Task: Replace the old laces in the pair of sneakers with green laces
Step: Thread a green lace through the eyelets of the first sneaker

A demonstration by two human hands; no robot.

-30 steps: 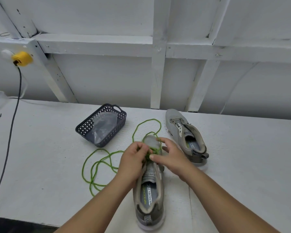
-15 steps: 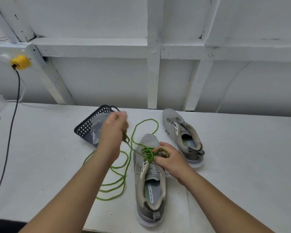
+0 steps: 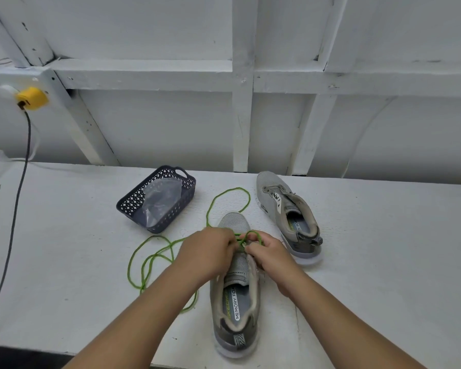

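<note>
I have both hands, left hand [image 3: 210, 251] and right hand [image 3: 270, 253], pinching the green lace [image 3: 149, 262] over the near sneaker's [image 3: 236, 296] lower eyelets, mid-threading; next I judge it needs crossing upward.

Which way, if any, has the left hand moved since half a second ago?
Yes. The left hand has moved from beside the basket back toward the person, to the near sneaker, meeting the right hand at the green lace.

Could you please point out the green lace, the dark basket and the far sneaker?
green lace [image 3: 150, 258]: head view, on the loose loops left of the near sneaker.
dark basket [image 3: 133, 199]: head view, on its perforated left wall.
far sneaker [image 3: 268, 181]: head view, on its grey mesh toe.
</note>
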